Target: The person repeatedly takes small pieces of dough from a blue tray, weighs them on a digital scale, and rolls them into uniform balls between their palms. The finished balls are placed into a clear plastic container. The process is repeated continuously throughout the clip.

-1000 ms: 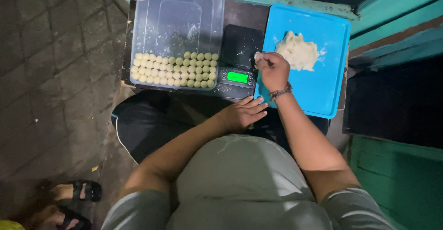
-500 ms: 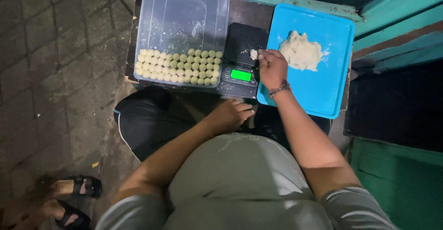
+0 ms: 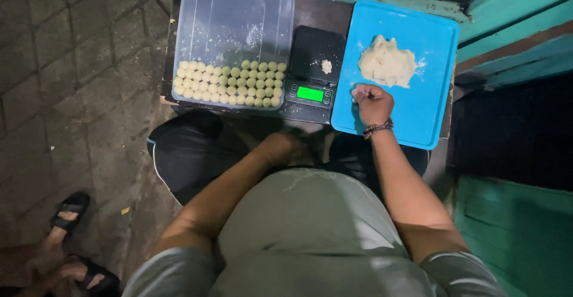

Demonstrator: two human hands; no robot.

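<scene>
My right hand (image 3: 373, 103) rests on the blue tray (image 3: 418, 121), just below a pale lump of dough (image 3: 387, 61). Its fingers are curled shut and nothing shows in them. A small piece of dough (image 3: 326, 66) lies on the black digital scale (image 3: 313, 46), whose green display (image 3: 310, 93) is lit. Left of the scale stands a clear plastic container (image 3: 185, 28) with several rows of small dough balls (image 3: 230, 85) along its near side. My left hand (image 3: 285, 147) is low over my lap below the table edge, and its fingers are dim and unclear.
The container, scale and tray sit side by side on a small dark table (image 3: 319, 12). Teal painted boards (image 3: 513, 28) stand to the right. Another person's sandalled feet (image 3: 68, 213) are on the brick paving (image 3: 71, 64) at lower left.
My right hand left the small dough piece on the scale and drew back right onto the tray, closing into a fist. My left hand dropped from the table edge toward my lap.
</scene>
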